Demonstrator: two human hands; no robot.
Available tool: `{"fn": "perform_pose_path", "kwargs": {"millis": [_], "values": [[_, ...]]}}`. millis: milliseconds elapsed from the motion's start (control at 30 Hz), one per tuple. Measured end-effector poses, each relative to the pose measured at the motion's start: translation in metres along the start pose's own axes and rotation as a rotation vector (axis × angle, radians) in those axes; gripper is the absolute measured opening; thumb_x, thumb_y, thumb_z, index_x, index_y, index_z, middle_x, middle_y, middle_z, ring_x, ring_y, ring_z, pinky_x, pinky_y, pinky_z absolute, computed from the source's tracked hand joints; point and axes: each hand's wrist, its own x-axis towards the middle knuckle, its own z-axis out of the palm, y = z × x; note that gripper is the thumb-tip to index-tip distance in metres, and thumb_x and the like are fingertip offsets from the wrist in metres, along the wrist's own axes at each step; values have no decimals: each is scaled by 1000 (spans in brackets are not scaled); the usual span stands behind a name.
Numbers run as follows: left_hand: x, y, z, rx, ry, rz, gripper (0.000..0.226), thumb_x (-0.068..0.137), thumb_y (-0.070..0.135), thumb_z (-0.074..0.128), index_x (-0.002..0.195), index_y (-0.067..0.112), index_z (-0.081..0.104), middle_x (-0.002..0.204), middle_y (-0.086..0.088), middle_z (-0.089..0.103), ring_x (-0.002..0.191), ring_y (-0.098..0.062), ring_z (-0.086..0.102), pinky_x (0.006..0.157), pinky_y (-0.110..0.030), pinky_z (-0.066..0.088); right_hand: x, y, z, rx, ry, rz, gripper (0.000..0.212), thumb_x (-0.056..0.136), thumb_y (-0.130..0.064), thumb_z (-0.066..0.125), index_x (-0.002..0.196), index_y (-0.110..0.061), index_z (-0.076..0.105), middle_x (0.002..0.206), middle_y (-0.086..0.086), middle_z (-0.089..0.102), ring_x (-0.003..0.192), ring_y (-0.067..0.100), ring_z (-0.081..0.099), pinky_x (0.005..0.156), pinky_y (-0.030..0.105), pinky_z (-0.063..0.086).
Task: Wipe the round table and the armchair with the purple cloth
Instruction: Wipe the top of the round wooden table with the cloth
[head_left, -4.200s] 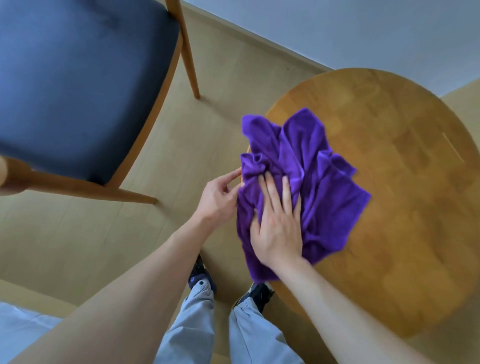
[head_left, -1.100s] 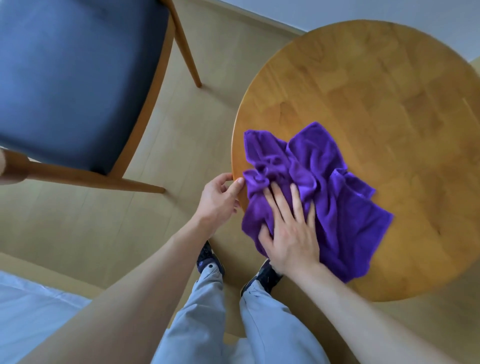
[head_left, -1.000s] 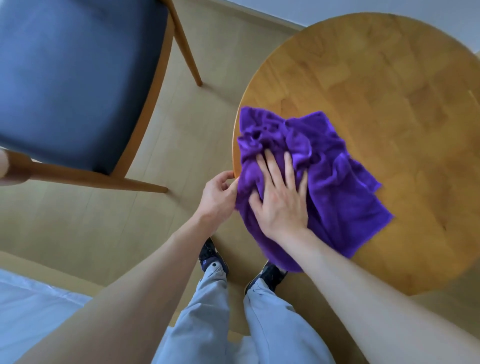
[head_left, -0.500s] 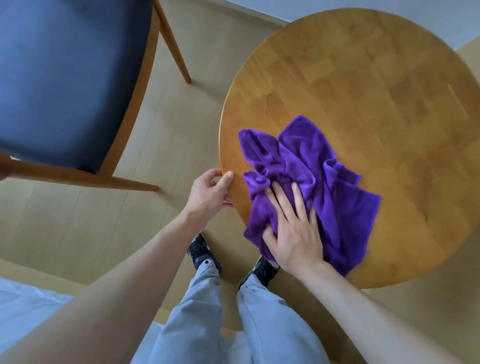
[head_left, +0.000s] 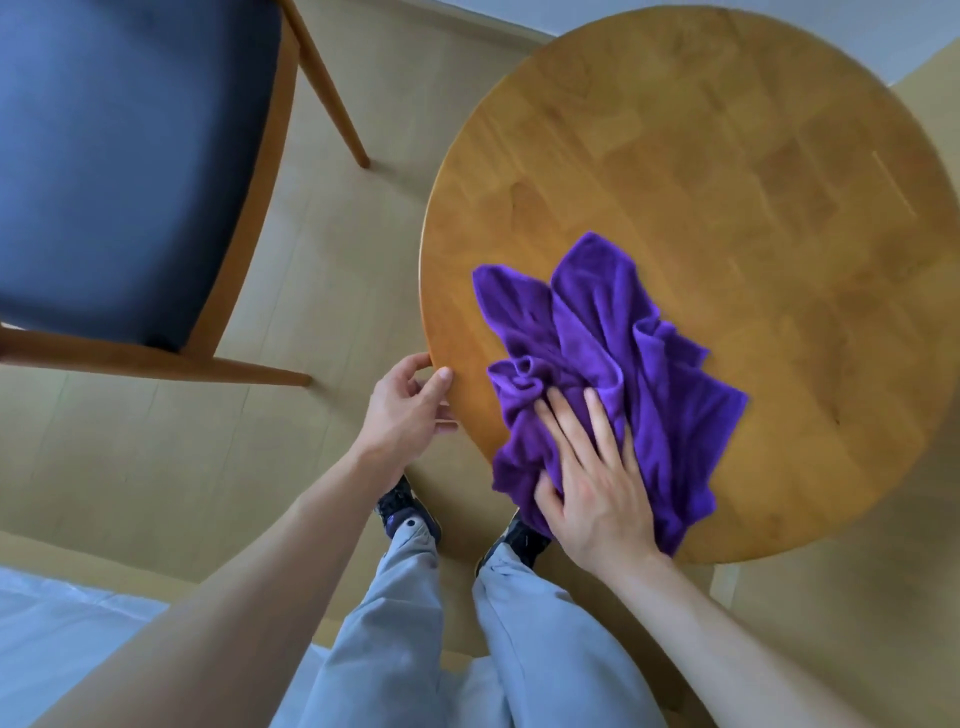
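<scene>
I see the table (head_left: 701, 182) from above, its round wooden top filling the right of the view. The cloth (head_left: 613, 364) lies crumpled on the table's near-left part, one fold hanging just over the near rim. My right hand (head_left: 597, 483) lies flat on the cloth's near end, fingers straight and spread, pressing it against the table. My left hand (head_left: 410, 410) is at the table's left rim, thumb on the top edge and fingers curled under, gripping it. The two hands are apart, with a strip of bare table between them. The armchair (head_left: 114, 171) stands left of the table, well apart from it, showing a dark blue seat in a wooden frame. Below the table's near rim I see grey trousers (head_left: 395, 623) and dark shoes (head_left: 405, 509) on the pale floor (head_left: 156, 467).
</scene>
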Motion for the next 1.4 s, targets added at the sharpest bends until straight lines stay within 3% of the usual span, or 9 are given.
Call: {"fn": "perform_pose_path", "kwargs": {"millis": [133,400,633,833,933,1067,1167,1300,1400], "values": [[-9,-11,7,-106,77,-66,34,98,32,65,122,8,62,84,-10,69,71,-21,69,68,-34,63,13,-7,-1,29,-2,78,74,88,-33,42,160,-22,30,167,-6,27,158,27,12,120,61,23],[-21,-21,19,-79,77,-62,23,99,23,64,114,5,66,95,-14,77,74,-20,72,74,-40,64,98,-50,-13,127,62,149,74,88,-35,36,160,-21,29,169,-5,21,157,31,10,122,60,8],[-23,-18,17,0,74,-86,21,100,27,64,110,9,67,98,-8,76,68,-11,73,75,-34,60,5,16,-4,92,61,162,73,88,-28,48,159,-23,33,167,-11,26,158,21,12,113,50,37],[-38,-29,36,75,29,-102,18,95,29,68,96,11,64,91,-12,76,72,-21,75,66,-35,62,39,-29,-10,97,45,392,78,82,-32,39,158,-13,33,168,1,25,155,38,14,118,69,19],[-41,-31,38,77,71,-101,21,94,19,67,79,9,57,86,-20,74,74,-31,73,65,-41,63,66,-53,-11,89,31,345,81,82,-32,36,160,-12,27,170,3,18,156,40,10,120,68,13],[-40,-25,31,54,28,-121,22,90,22,74,83,6,60,81,-15,75,77,-35,75,78,-56,61,38,-22,-5,38,29,143,76,87,-31,41,161,-17,27,170,-3,18,158,31,8,123,61,15],[-41,-24,31,114,-19,-122,22,95,27,70,100,6,63,86,-8,78,72,-29,76,85,-54,58,0,17,-1,3,56,96,75,86,-30,47,159,-21,33,168,-7,24,157,25,14,122,57,22],[-43,-26,31,144,-43,-100,21,99,32,63,108,14,60,103,-9,75,70,-26,76,71,-36,61,-20,51,-4,44,85,198,76,83,-29,45,158,-20,36,166,-7,29,157,24,16,119,58,29],[-43,-29,32,413,-40,-60,35,99,48,56,95,13,60,86,-6,75,64,-22,74,77,-45,60,-4,32,-6,77,101,417,79,79,-28,43,158,-18,33,166,-6,29,157,28,16,119,62,25]]}}
